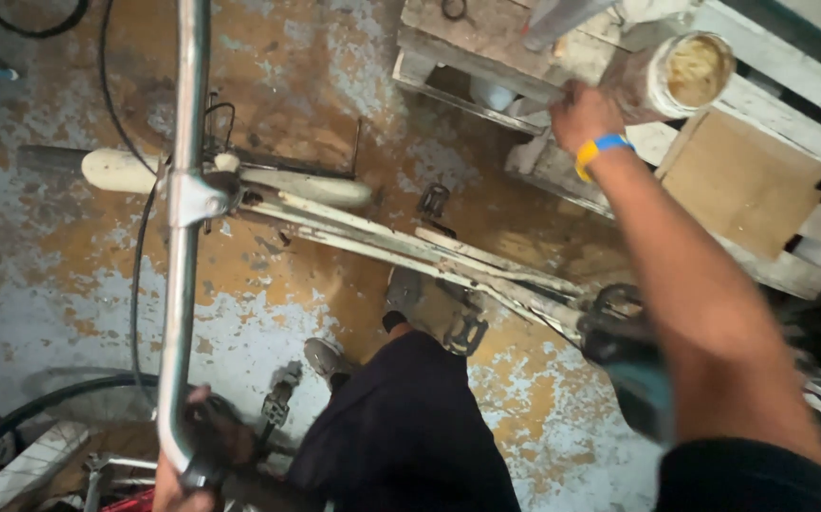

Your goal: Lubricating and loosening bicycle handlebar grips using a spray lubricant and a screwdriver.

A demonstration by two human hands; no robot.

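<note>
Right hand: (585, 116) closed round the side of a grimy open tin (668, 78), arm stretched far forward and to the person's right.
Tin: lying tilted on the near edge of a white wooden pallet (790, 95), mouth turned up toward the camera; pale paste shows inside. Its long axis runs from the hand out toward the pallet's far corner.
Wristband: yellow and blue band (601, 149) on the right wrist.
Left hand: (183, 479) low and near the body, wrapped on the end grip of a chrome handlebar (185, 228); well apart from the tin.
Handlebar axis: runs straight away from the person, crossing the white bicycle frame (410, 248).
Nearer hand to tin: the right, already touching it.
Brown board: (740, 180) flat on the pallet, just beside the right forearm.
Open room: bare patchy floor (40, 256) beyond the handlebar; frame and pedal (465, 332) crowd the space between the hands.
</note>
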